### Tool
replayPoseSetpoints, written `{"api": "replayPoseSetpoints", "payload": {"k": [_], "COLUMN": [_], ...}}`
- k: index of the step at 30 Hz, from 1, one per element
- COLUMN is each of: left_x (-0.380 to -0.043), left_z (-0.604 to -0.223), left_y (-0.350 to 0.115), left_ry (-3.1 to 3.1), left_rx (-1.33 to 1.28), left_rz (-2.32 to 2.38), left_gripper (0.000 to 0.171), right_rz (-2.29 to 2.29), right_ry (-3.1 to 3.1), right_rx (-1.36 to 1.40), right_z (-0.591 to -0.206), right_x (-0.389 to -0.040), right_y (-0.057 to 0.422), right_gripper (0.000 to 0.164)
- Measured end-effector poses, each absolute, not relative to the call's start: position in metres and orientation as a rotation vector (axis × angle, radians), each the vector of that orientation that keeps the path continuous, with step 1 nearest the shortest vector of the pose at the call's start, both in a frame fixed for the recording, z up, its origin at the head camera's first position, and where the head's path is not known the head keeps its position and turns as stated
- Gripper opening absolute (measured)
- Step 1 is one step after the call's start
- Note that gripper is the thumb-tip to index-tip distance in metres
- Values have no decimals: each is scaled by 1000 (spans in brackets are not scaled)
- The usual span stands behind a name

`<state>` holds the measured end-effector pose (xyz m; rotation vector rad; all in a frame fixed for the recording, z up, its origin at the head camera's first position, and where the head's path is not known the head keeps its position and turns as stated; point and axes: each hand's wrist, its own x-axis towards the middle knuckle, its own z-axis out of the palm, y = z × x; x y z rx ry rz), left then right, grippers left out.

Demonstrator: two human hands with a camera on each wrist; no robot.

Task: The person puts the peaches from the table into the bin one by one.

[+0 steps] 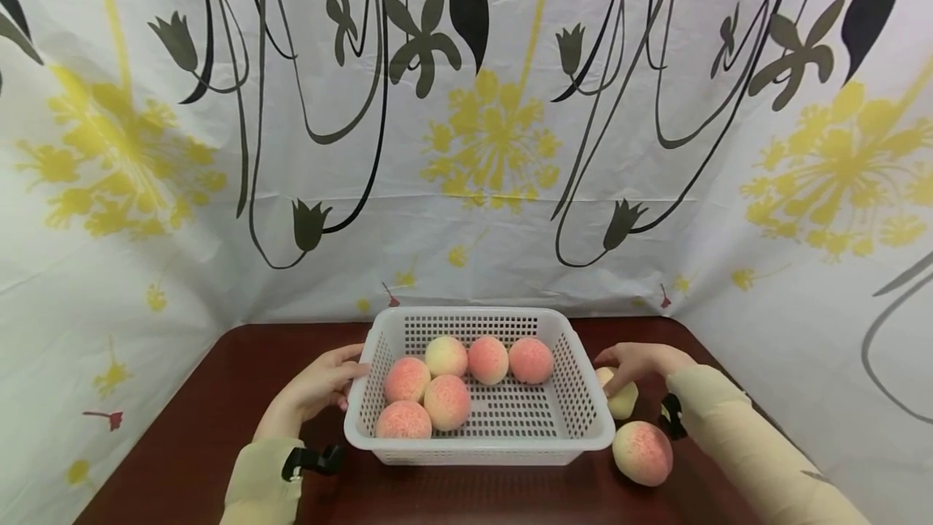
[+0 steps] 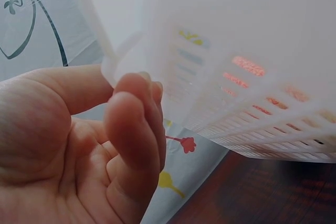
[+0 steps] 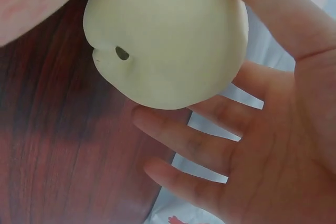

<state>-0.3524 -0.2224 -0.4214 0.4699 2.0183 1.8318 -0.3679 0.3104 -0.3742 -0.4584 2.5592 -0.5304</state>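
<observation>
A white plastic basket (image 1: 481, 447) with slotted walls stands on the table, and several pink-and-yellow peaches (image 1: 447, 403) lie in it, mostly toward its left and back. My left hand (image 1: 321, 383) grips the basket's left rim; in the left wrist view, thumb and fingers (image 2: 128, 119) meet at the rim's edge. To the right of the basket, my right hand (image 1: 645, 359) holds a pale yellow peach (image 1: 622, 403) between thumb and fingers. In the right wrist view that peach (image 3: 168, 40) shows a small dark hole in its underside, and it partly hides the fingers.
Another pink peach (image 1: 643, 454) lies on the table near the basket's front right corner, close to the right wrist. The dark red-brown table (image 1: 182, 428) backs onto a white flower-patterned sheet (image 1: 466, 266), which also hangs along both sides.
</observation>
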Motion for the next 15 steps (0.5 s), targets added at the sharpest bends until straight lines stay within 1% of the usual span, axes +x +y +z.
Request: {"api": "replayPoseSetpoints", "payload": {"k": [9,15], "left_x": [-352,-353], "left_z": [-422,-421], "left_y": [-223,-222], "left_ry": [2019,2009], "left_rx": [473,479], "left_rz": [1838,1835], "left_gripper": [65,64], "right_rz": [-404,-403], "right_ry": [2571,2560], "right_rx": [-259,-254], "right_z": [-375,-374], "right_x": [-364,-362], "right_y": [302,301], "right_gripper": [59,52]}}
